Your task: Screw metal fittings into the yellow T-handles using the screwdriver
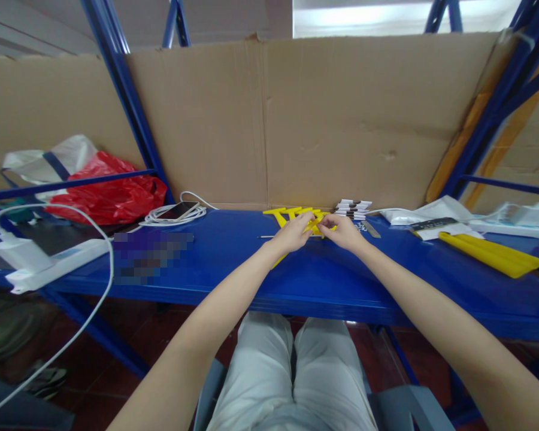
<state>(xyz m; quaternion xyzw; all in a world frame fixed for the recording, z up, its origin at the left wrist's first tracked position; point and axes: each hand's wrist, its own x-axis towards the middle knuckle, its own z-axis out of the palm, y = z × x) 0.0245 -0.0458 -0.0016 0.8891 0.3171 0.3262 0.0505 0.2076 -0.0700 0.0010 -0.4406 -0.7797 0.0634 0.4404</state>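
Observation:
Several flat yellow plastic pieces with slanted arms (276, 213) lie on the blue tabletop around my hands. My left hand (295, 232) has its fingers bent down onto one of these yellow pieces. Close beside it, my right hand (341, 233) pinches at the same piece with thumb and fingertips; anything small between them is hidden. A thin metal rod (265, 237) sticks out to the left from under my left hand. Just past my right hand are small white-and-dark stacked pieces (353, 208), tiny metal parts (362, 227) and a narrow grey metal strip (372, 229).
A long yellow piece (489, 254) lies at the right, near white plastic packaging (435, 211) and a power strip (516, 224). On the left are a coiled white cable (173, 216), another power strip (67, 263) and a red bag (112, 188). Cardboard (341, 120) closes the back.

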